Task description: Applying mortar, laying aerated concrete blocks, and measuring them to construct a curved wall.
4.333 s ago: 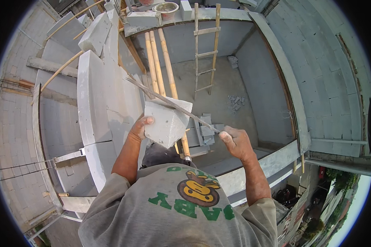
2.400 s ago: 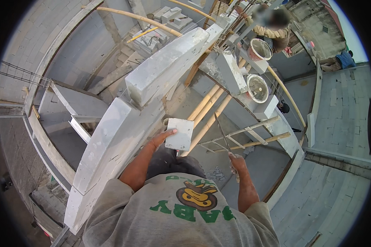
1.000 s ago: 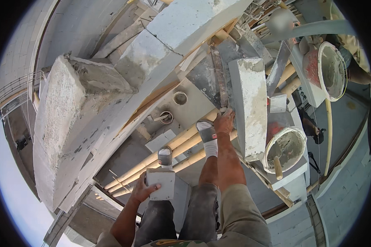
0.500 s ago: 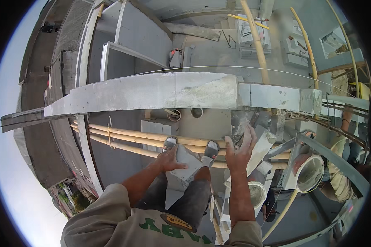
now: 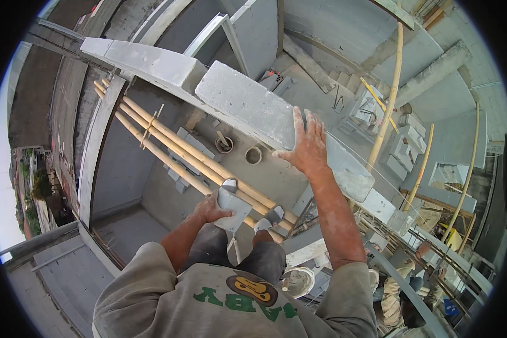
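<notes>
My left hand (image 5: pixel 213 208) grips a small pale grey block piece (image 5: pixel 234 209) by its left side, held above my feet and the bamboo poles. My right hand (image 5: pixel 310 145) is stretched out with its fingers spread, at the right end of a long light grey block (image 5: pixel 245 101) on top of the wall. Its fingertips seem to rest against that block's edge, with nothing held in the palm. A gap in level shows between this block and the wall block (image 5: pixel 152 62) to its left.
Bamboo poles (image 5: pixel 191 169) run under my sandalled feet, high above a floor with two buckets (image 5: pixel 253 155). A white bucket (image 5: pixel 298 281) of grey mix stands by my right side. A co-worker's sleeve (image 5: pixel 393 298) shows at lower right. A thin string (image 5: pixel 377 174) runs along the wall.
My view has turned, so the wall now slants down to the right. My right hand has moved from beside the wall to the block on top. The left hand still holds the block piece.
</notes>
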`<state>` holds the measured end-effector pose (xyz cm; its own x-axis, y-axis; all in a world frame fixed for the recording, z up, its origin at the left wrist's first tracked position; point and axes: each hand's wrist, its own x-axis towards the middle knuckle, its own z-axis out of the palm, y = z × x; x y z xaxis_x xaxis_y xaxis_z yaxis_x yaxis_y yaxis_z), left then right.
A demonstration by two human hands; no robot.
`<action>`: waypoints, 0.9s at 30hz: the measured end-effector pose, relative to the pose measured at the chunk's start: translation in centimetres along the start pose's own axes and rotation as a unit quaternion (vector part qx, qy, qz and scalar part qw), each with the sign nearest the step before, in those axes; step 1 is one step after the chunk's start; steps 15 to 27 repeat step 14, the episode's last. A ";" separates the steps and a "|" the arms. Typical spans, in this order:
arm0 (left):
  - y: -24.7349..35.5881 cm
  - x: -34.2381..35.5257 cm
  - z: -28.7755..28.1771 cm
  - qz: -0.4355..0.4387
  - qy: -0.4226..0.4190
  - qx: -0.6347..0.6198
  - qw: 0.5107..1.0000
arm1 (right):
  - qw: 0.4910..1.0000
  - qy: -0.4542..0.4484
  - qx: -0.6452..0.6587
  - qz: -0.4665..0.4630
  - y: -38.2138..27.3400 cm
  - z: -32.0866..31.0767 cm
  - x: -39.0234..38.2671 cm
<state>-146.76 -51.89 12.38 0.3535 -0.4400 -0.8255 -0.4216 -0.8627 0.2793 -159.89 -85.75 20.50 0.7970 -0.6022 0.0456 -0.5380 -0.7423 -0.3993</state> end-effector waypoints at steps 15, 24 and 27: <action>-12.6 -2.2 -5.1 -0.140 0.102 -0.080 0.982 | 0.980 -0.140 -0.126 0.066 -3.4 -0.2 1.9; -12.6 -2.2 -5.1 -0.140 0.102 -0.080 0.982 | 0.980 -0.140 -0.126 0.066 -3.4 -0.2 1.9; -12.6 -2.2 -5.1 -0.140 0.102 -0.080 0.982 | 0.980 -0.140 -0.126 0.066 -3.4 -0.2 1.9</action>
